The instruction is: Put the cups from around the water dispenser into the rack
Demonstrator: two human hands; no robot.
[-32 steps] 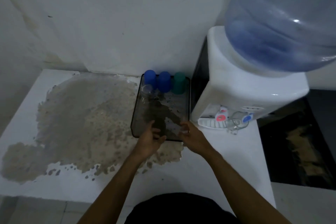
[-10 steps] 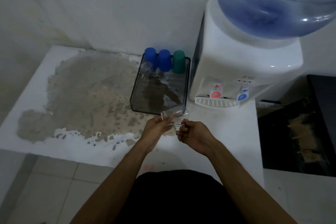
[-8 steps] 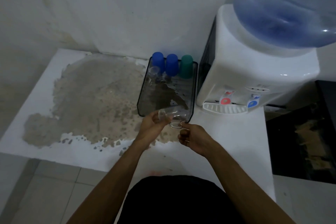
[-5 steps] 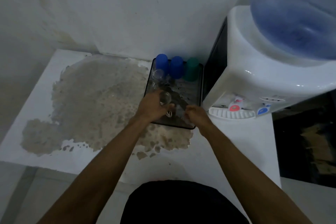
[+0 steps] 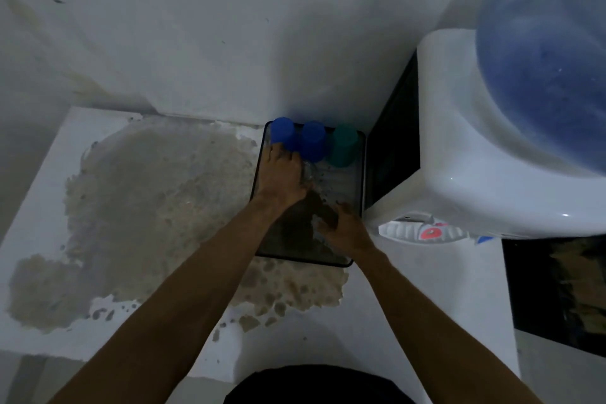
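Observation:
A dark see-through rack tray (image 5: 359,170) stands on the counter left of the white water dispenser (image 5: 465,154). Two blue cups (image 5: 283,133) (image 5: 313,141) and a green cup (image 5: 342,146) stand upside down along its far edge. My left hand (image 5: 282,179) reaches deep into the tray and holds a clear glass cup (image 5: 308,172) just in front of the blue cups. My right hand (image 5: 342,229) rests inside the tray's near right part with curled fingers, and I see nothing in it.
The white counter (image 5: 410,289) has a large worn brownish patch (image 5: 157,207) left of the tray. A blue water bottle (image 5: 544,59) tops the dispenser, whose red tap (image 5: 431,233) and drip grille face me. A wall runs close behind the tray.
My left hand has carried the clear glass cup from the tray's near edge to the far end by the blue cups. My right hand let go of it and moved into the tray.

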